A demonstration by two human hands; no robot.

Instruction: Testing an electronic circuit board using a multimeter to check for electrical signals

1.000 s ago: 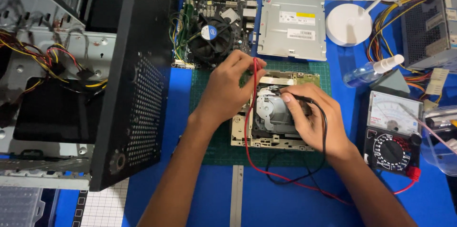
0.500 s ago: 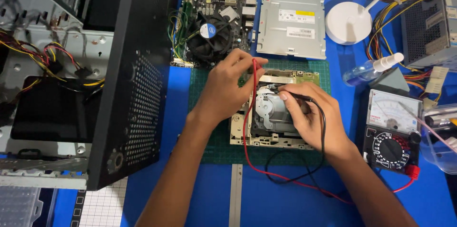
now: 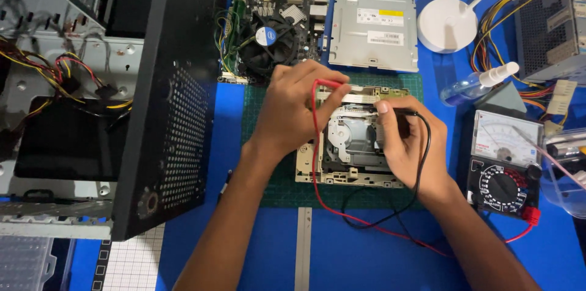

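Observation:
My left hand (image 3: pixel 293 114) grips a red test probe (image 3: pixel 326 84), its tip down on the top edge of an opened optical drive mechanism (image 3: pixel 348 144). My right hand (image 3: pixel 406 141) pinches a black test probe (image 3: pixel 404 112) against the drive's right side. The drive lies on a green cutting mat (image 3: pixel 274 163). A red lead (image 3: pixel 342 208) and a black lead (image 3: pixel 378 221) trail from the probes across the blue table toward an analog multimeter (image 3: pixel 503 163) at the right.
An open black computer case (image 3: pixel 171 101) stands at the left with loose wiring inside. Behind the mat lie a motherboard with a fan (image 3: pixel 268 37) and a metal drive cover (image 3: pixel 373 28). A white lamp base (image 3: pixel 447 25), a spray bottle (image 3: pixel 479 83) and a power supply (image 3: pixel 549 22) sit at the right.
Both hands stay on the drive with their probes. My left hand has shifted the red probe slightly. The view has barely moved.

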